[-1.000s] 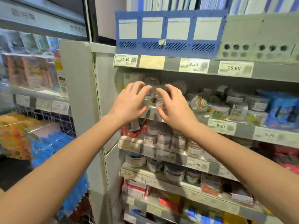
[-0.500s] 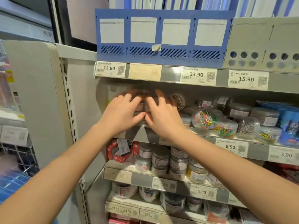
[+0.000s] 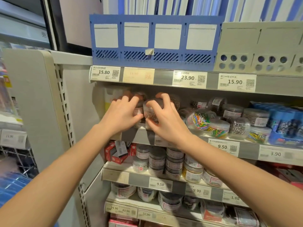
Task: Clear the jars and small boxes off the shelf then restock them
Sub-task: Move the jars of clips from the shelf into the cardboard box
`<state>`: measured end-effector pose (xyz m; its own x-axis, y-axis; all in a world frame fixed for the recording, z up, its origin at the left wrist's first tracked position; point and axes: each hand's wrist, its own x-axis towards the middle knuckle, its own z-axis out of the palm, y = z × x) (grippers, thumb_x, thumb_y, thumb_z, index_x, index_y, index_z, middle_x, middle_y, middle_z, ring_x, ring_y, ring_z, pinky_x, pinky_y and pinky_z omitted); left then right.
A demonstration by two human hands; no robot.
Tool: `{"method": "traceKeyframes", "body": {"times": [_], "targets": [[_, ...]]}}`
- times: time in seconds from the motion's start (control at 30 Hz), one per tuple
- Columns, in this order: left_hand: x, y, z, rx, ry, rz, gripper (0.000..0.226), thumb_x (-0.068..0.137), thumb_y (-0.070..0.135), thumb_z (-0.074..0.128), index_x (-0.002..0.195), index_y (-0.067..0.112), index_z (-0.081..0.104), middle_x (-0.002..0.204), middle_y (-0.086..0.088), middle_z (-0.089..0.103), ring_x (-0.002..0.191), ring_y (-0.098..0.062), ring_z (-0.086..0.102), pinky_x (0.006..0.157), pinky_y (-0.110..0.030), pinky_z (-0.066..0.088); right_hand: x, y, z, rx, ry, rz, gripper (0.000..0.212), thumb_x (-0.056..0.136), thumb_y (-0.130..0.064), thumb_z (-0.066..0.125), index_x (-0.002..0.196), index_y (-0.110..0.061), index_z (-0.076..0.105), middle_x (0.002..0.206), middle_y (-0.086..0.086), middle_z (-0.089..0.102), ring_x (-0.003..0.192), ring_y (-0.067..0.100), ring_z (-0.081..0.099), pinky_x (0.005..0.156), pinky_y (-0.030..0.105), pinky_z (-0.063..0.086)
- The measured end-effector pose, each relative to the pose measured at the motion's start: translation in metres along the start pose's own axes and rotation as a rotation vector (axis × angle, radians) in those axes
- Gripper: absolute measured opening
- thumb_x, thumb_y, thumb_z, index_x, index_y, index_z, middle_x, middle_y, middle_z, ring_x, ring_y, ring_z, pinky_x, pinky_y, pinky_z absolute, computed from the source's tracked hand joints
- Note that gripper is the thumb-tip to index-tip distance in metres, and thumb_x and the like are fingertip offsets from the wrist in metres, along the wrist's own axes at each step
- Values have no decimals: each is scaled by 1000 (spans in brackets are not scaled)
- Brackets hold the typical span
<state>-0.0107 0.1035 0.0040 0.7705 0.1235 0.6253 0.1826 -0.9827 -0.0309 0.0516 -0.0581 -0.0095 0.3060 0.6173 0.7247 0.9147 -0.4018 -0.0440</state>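
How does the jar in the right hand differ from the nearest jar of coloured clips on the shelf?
The held jar holds metal-coloured clips; the coloured-clip jar holds multicoloured ones. The right hand grips the first; the second lies tipped, untouched. Both are clear plastic.

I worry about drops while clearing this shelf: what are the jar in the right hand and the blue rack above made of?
The jar gripped by the right hand looks like clear glossy plastic, though glass cannot be excluded: paper clips show through its wall. The blue rack seems moulded matte plastic, given its slotted vents and even colour.
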Motion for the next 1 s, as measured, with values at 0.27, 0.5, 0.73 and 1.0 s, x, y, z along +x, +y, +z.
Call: {"method": "traceKeyframes", "body": {"times": [0.27,0.5,0.73,1.0], "targets": [[-22,5,-4,-129,88,80,70,81,30,72,138,6,39,112,-16,50,105,-33,44,91,-38,37,-15,2,-18,40,-17,12,40,85,-16,61,122,-10,48,135,21,37,121,39,38,97,43,39],[-88,2,-37,-18,95,80,74,75,23,78,138,10,41,133,-11,43,111,-30,48,93,-41,45,-38,-18,-20,214,-37,-38,50,80,-10,66,125,-14,46,133,15,32,123,35,38,98,45,42],[-201,-27,-86,107,-26,-47,75,69,19,81,134,10,44,128,-14,47,106,-35,52,92,-44,45,-73,-97,21,374,-165,-222,63,79,-5,66,137,-25,47,135,18,27,128,37,33,103,42,41],[-349,-69,-128,234,-153,-322,80,66,22,82,134,12,42,130,-12,47,104,-36,54,85,-48,49,-113,-231,81,599,-313,-382,58,74,-7,72,127,-19,53,123,19,33,116,40,42,97,46,45]]}}
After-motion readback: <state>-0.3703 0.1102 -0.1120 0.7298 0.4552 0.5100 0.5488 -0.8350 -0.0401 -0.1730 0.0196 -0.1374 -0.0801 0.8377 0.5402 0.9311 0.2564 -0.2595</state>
